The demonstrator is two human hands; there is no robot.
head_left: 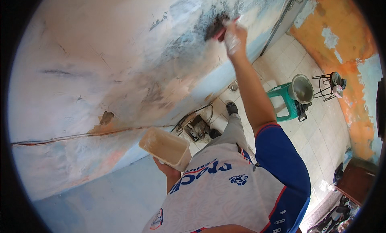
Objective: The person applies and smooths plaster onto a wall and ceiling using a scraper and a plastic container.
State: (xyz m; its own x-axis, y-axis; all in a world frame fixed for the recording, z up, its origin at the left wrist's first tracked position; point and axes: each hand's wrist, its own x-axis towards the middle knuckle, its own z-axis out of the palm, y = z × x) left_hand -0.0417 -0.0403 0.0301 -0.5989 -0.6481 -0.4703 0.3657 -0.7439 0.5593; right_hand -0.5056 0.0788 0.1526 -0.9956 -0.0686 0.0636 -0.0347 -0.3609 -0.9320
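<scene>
My right hand, at the end of a stretched-out arm, is wrapped round a brush with red parts. The brush is up against the stained wall, over a dark, sooty-looking patch; its bristles are hard to make out from that patch. Whitish smears cover the back of this hand. Low on the left, my left hand grips a rectangular off-white plastic tub from beneath and the side. The tub is tilted toward the wall, and its inside looks beige and smeared.
A green plastic stool with a grey bucket stands on the tiled floor to the right. Beyond it is a black metal stand. Cables and a dirty box-like thing lie by the wall. A brown cabinet stands lower right.
</scene>
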